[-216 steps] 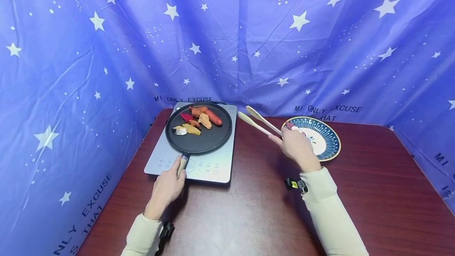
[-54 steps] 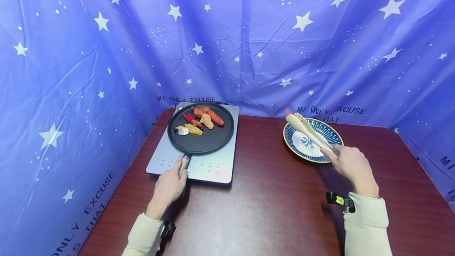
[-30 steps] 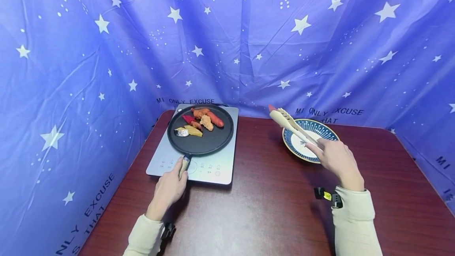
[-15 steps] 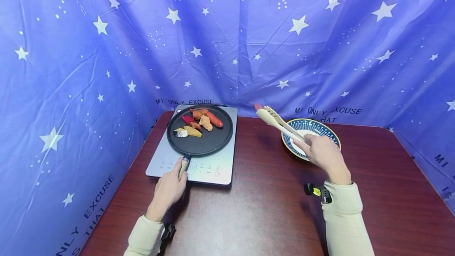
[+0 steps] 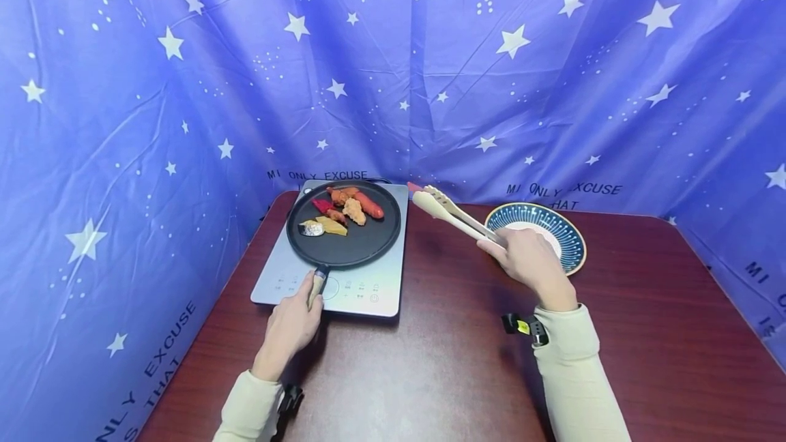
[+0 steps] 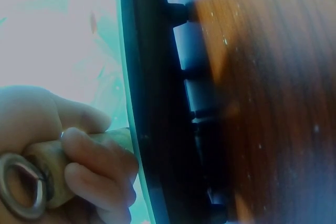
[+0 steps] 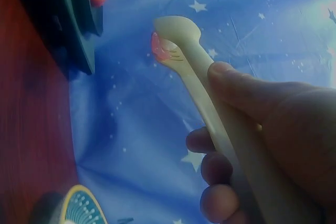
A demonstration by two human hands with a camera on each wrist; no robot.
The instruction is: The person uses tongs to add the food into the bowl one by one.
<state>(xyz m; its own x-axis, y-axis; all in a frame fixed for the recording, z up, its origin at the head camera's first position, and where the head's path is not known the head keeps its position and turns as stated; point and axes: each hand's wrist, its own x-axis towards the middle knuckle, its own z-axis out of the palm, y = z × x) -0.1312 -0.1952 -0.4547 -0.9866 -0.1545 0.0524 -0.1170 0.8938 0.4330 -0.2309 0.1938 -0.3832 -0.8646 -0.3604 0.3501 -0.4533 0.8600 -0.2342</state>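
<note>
My left hand grips the wooden handle of a flat black frying pan, a metal ring at its end. The pan sits on a silver induction cooktop. In it lie a sausage, a crumbly golden piece, yellow strips, a silvery piece and some reddish pieces. With my right hand I hold cream-tipped tongs, squeezed together on a small red piece of food. They hang just right of the pan, over the table.
A blue-and-white patterned plate with a yellow rim stands at the right, partly behind my right hand. The reddish-brown wooden table ends at the back against a blue star-printed curtain.
My right hand has carried the tongs and red piece left from over the plate to beside the pan. Several seconds ago the tongs were spread apart. My left hand stays on the handle.
</note>
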